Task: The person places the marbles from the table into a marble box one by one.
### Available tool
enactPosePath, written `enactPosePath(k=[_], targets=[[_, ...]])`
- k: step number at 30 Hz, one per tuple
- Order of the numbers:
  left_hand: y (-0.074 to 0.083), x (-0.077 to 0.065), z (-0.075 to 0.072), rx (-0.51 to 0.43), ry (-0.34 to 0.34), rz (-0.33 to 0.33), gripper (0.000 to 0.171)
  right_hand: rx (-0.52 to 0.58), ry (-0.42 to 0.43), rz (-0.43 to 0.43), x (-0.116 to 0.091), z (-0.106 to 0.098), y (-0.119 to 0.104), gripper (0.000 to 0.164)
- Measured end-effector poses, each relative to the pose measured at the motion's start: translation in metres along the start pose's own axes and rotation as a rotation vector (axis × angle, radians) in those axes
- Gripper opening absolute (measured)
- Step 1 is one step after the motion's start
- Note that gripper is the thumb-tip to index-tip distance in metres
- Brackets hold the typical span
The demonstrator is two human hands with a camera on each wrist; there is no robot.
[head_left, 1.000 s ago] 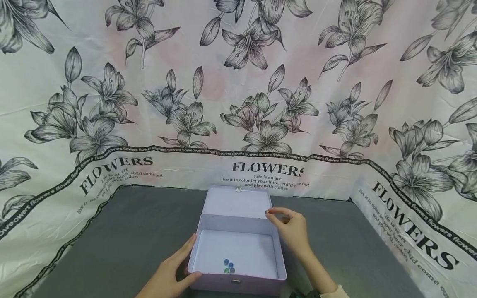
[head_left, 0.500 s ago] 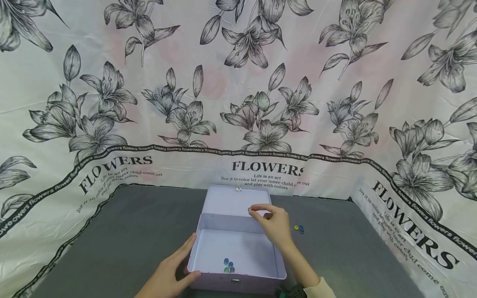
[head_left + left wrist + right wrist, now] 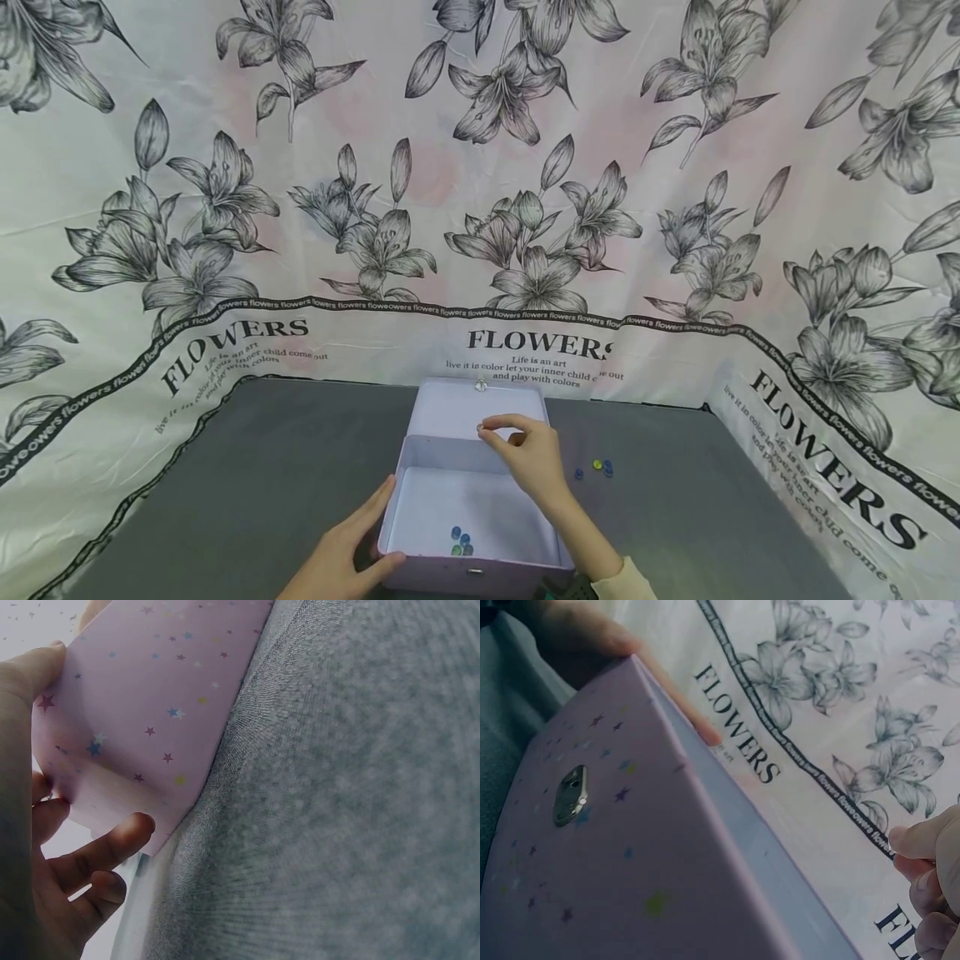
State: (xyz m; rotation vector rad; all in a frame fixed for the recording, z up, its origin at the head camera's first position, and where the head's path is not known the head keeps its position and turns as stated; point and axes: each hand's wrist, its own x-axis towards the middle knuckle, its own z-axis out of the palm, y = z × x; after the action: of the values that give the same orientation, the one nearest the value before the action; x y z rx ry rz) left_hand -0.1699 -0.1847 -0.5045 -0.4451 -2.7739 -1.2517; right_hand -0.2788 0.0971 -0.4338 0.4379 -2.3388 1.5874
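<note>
Box (image 3: 450, 500), lid (image 3: 453, 408) laid back at the far end, stands on the grey tabletop (image 3: 262, 483), its near left corner gripped by the left hand (image 3: 345, 542), thumb at the front rim and fingers along the left side. The right hand (image 3: 531, 458), seen against the lid from the head view, pinches a small piece (image 3: 481, 428) between thumb and forefinger, largely hidden by the fingertips. Four small beads (image 3: 456, 532) lie grouped inside near the front wall; one yellow and three blue pieces (image 3: 579, 474) lie on the tabletop right of the box.
</note>
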Motion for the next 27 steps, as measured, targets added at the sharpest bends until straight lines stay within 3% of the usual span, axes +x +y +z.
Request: enactPosePath(k=[12,20,27], targets=[[-0.001,0.001,0.001,-0.001,-0.013,-0.035,0.094,-0.171,-0.071,-0.050,-0.003,0.007,0.010,0.007],[-0.001,0.004,0.000,-0.009,0.001,0.007,0.091,-0.230,-0.188,-0.092,-0.004,0.009,0.020,0.005],[-0.006,0.003,0.004,0.037,0.028,0.056,0.091,-0.304,-0.324,-0.060,-0.008,0.011,0.026,0.006]])
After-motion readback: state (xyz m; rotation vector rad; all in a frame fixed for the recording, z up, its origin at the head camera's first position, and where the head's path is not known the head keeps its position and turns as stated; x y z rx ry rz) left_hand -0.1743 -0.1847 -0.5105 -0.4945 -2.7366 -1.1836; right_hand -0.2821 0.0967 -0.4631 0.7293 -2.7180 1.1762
